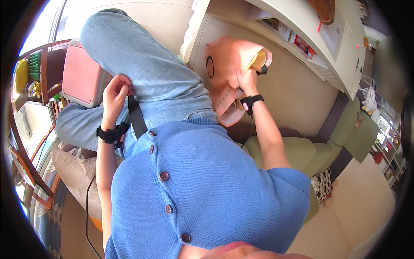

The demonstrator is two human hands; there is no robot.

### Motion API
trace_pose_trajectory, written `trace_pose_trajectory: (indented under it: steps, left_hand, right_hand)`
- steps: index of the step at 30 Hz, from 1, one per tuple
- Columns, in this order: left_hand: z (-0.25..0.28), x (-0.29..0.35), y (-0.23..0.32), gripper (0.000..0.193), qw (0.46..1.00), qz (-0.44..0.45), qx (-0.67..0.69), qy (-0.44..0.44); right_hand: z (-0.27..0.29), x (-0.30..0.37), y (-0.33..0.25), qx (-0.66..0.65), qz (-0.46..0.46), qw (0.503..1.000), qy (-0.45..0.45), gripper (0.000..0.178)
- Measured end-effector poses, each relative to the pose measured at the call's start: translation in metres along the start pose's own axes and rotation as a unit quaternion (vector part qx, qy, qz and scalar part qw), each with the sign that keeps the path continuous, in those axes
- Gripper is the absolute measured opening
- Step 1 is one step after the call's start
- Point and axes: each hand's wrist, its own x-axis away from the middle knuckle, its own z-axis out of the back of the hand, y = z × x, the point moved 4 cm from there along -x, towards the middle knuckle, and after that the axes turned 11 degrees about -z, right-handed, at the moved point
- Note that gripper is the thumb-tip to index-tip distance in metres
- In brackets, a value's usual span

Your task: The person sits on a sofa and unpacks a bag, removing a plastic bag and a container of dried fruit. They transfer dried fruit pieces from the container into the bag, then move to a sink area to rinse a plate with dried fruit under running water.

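Observation:
My right hand (247, 82) grips the edge of a soft pink bag (230, 56), which is smeared by motion. Something yellow (258, 59) and a small dark piece (263, 70) show at the bag's opening, too blurred to name. Lower on the bag, a printed part hangs beside my wrist. My left hand (117, 90) rests against the thigh of my jeans (146, 64), its fingers loosely curled in, and I see nothing in them. Black bands are strapped round both wrists. A black strap (137, 117) lies across my lap below the left hand.
A pink and grey box (82, 73) stands left of my leg, beside a wooden rack (51, 71). A beige cloth bag (77, 177) is at my left side. Right lie a green seat (284, 155) and a white cabinet (297, 26) with open shelves.

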Motion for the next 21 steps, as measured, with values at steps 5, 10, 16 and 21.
trace_pose_trajectory:
  steps: [5,10,16,21]
  left_hand:
    - [-0.002,0.002,0.007,0.010,0.998,-0.006,-0.053,0.022]
    - [-0.004,0.003,0.012,0.010,0.995,0.015,-0.091,0.034]
    - [-0.002,-0.006,0.017,0.010,0.990,0.049,-0.127,0.048]
    - [0.000,-0.010,0.019,0.009,0.987,0.064,-0.141,0.036]
  right_hand:
    - [0.017,-0.085,-0.061,-0.072,0.055,0.994,0.056,0.047]
    - [0.007,-0.168,-0.096,-0.179,0.025,0.971,0.156,0.039]
    - [-0.003,-0.210,-0.105,-0.542,-0.158,0.801,0.201,0.021]
    - [0.013,-0.207,-0.138,-0.533,-0.079,0.792,0.289,0.027]
